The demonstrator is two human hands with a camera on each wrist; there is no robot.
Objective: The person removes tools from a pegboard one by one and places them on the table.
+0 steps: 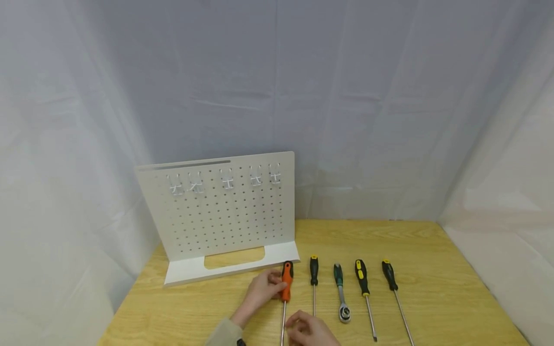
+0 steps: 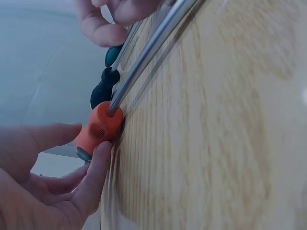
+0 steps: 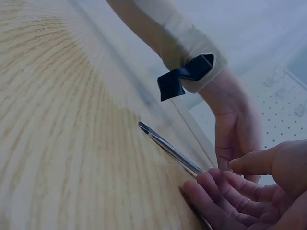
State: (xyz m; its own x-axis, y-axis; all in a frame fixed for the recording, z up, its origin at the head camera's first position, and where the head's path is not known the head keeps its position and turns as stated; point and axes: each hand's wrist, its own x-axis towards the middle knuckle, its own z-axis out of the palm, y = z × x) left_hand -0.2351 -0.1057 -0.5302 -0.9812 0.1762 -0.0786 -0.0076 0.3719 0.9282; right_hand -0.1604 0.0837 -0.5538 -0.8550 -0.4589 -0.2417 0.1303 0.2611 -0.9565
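Observation:
An orange-and-black screwdriver (image 1: pixel 287 283) lies on the wooden table, its metal shaft pointing toward the person. My left hand (image 1: pixel 265 287) pinches its handle (image 2: pixel 98 127) from the side, thumb and a finger on opposite faces. Close beside the shaft (image 3: pixel 168 147) is my right hand (image 1: pixel 312 330), fingers loosely bent with nothing between thumb and fingertips. Its fingertips overlap the shaft's line in the right wrist view. To the right stands a row of tools: a black screwdriver with a yellow end (image 1: pixel 314 271), then a green-and-black ratchet (image 1: pixel 341 288).
Farther right lie a yellow-and-black screwdriver (image 1: pixel 361 278) and another black screwdriver (image 1: pixel 389 276). A white pegboard (image 1: pixel 229 216) on a base stands behind the left hand, with several clear hooks (image 1: pixel 227 179) along its upper part. White curtains (image 1: pixel 368 120) surround the table (image 1: pixel 454 298).

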